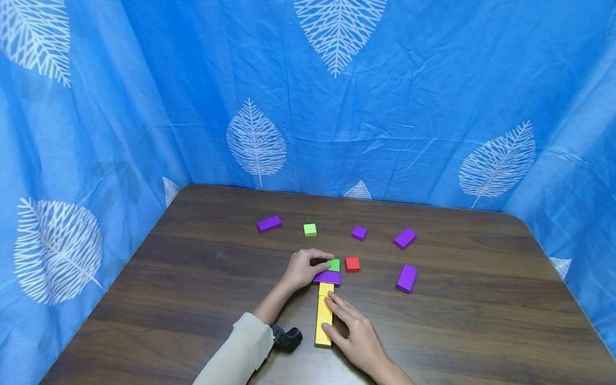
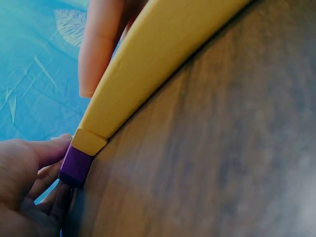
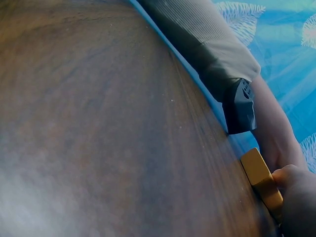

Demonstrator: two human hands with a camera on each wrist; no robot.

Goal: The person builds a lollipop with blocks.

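Yellow blocks (image 1: 324,322) lie end to end in a line on the table, a long part nearer me and a short piece at its far end. Across that far end sits a purple block (image 1: 328,277), and beyond it a small green block (image 1: 334,265). My left hand (image 1: 301,269) pinches the green block between thumb and fingers. My right hand (image 1: 358,337) rests its fairly straight fingers and thumb along the right side of the yellow blocks. In the left wrist view, the left hand (image 2: 24,168) is beside the purple block (image 2: 75,165); the green block is hidden there.
A red block (image 1: 353,264) lies just right of the green one. Farther back are a purple block (image 1: 269,224), a green block (image 1: 310,230), a small purple block (image 1: 359,233) and another purple block (image 1: 405,238). One more purple block (image 1: 406,278) lies to the right.
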